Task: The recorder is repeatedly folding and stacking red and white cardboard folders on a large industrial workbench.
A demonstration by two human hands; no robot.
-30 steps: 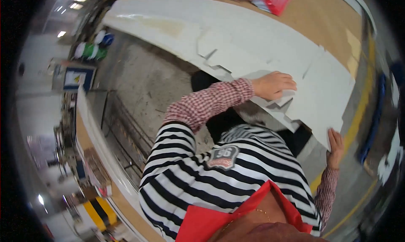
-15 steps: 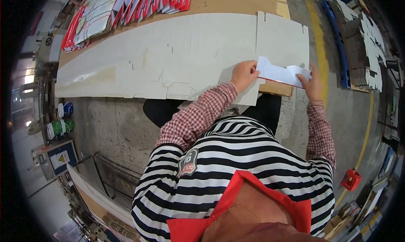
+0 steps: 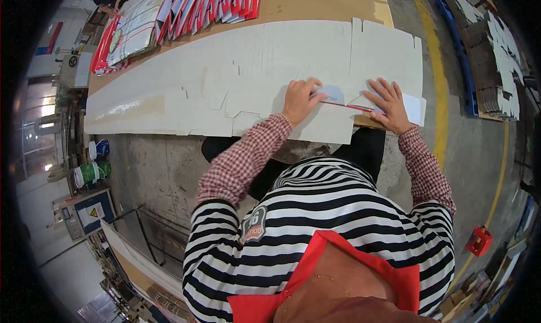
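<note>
A long row of flat white die-cut cardboard sheets (image 3: 236, 81) lies across the brown work table (image 3: 315, 5). My left hand (image 3: 300, 100) pinches the left end of a folded white card piece with a red edge (image 3: 344, 97) that rests on the sheets. My right hand (image 3: 387, 104) lies flat with spread fingers on the right part of that piece, pressing it down. Both forearms wear red checked sleeves.
Fanned red and white printed cartons (image 3: 186, 10) lie at the table's far left. Paint cans (image 3: 93, 171) stand on the floor at left. More white blanks (image 3: 501, 41) are stacked at the right, past a blue rail (image 3: 459, 47). A red box (image 3: 479, 241) sits on the floor.
The view has swung from the table's side to straight over it. My hands have brought the folded piece down from mid-air onto the sheets, and my right hand now presses it flat.
</note>
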